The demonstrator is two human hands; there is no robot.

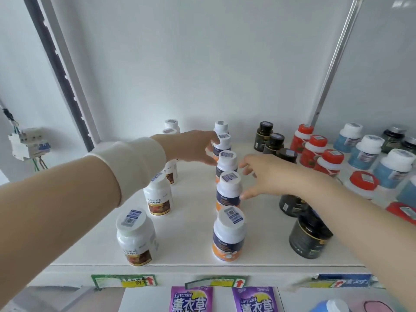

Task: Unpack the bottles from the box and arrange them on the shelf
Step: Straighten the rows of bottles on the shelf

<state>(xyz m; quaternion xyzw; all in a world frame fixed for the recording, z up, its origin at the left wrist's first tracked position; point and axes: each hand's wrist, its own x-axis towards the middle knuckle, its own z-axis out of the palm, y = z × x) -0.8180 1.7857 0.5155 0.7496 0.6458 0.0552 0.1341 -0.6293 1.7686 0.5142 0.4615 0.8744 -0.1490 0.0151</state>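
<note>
White-capped bottles with dark blue and orange labels stand in a row front to back on the white shelf (191, 221); the front one (228, 235) is near the edge. My left hand (195, 147) reaches in from the left, its fingers touching the second-from-back bottle (222, 143) of this row. My right hand (267, 174) comes from the right with fingers spread, its thumb tip touching the side of the second-from-front bottle (228, 192). Neither hand grips a bottle. No box is in view.
A row of white bottles with brown labels (136, 239) stands at left. Right of the middle row are black jars (309, 237), red-capped bottles (314, 149) and blue bottles (391, 170). Price tags line the shelf's front edge (123, 281). Purple lavender packets (191, 299) hang below.
</note>
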